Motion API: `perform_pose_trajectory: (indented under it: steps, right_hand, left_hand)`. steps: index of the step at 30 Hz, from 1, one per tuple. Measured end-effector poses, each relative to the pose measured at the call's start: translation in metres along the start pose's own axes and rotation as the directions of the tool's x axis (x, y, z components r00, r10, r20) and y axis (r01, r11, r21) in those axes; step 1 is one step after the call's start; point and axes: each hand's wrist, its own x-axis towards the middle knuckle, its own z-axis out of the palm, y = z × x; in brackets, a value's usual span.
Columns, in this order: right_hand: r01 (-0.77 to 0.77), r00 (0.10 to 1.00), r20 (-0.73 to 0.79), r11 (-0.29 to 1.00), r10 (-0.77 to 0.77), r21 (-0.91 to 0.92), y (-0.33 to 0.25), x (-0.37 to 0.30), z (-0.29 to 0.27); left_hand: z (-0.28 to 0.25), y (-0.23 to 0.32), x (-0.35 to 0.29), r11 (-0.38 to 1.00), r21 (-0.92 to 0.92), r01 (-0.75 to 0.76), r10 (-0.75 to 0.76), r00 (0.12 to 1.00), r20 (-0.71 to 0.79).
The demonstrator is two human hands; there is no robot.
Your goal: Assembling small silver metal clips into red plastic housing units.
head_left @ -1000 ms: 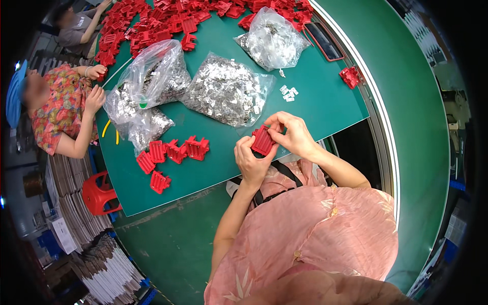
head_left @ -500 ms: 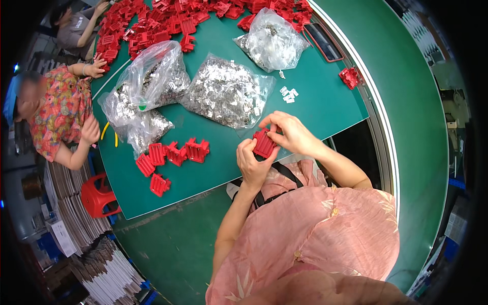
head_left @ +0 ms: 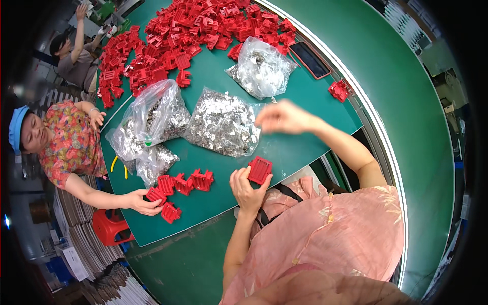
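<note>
At the near edge of the green table, my left hand [head_left: 247, 191] grips a red slotted plastic housing [head_left: 260, 170], its ribbed face turned up. My right hand [head_left: 286, 118] is raised to the right of a clear bag of small metal pieces [head_left: 223, 122]. Motion smears its fingers, so whether they hold anything is unclear. It covers the spot where a few loose metal pieces lay. To the left, several more red housings [head_left: 202, 180] sit in a loose group, and a co-worker's hand [head_left: 145, 202] touches one of them [head_left: 155, 195].
A large heap of red housings [head_left: 188, 30] covers the table's far part. More bags of metal pieces [head_left: 160, 112] stand mid-table, another [head_left: 262, 68] farther back. A phone [head_left: 310, 59] and a single red housing [head_left: 339, 90] lie by the right rail. A red stool [head_left: 109, 227] stands at left.
My right hand has left the housing and moved up and away over the table. My left hand still holds it. The co-worker has reached across to the near red housings. The view has shifted.
</note>
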Motion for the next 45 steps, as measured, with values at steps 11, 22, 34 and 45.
perform_pose_trajectory:
  steps: [11,22,34,45]
  right_hand:
    - [-0.343,0.789,-0.549,0.543,-0.275,-0.766,0.133,0.085,-0.184]
    - [-0.272,0.747,-0.536,0.555,-0.394,-0.787,0.109,0.078,-0.178]
    - [0.405,0.837,-0.100,0.733,-0.538,-0.547,-0.019,0.028,0.072]
    - [0.564,0.811,0.145,0.695,-0.566,-0.446,-0.035,0.142,0.150]
  left_hand:
    - [-0.037,-0.033,0.000,0.961,0.250,0.121,-0.102,0.991,-0.087]
    - [-0.036,-0.036,-0.004,0.967,0.199,0.157,-0.138,0.984,-0.109]
    - [-0.023,-0.019,-0.004,0.985,0.141,0.098,-0.086,0.992,-0.089]
    - [-0.020,-0.022,-0.004,0.992,0.077,0.104,-0.095,0.989,-0.113]
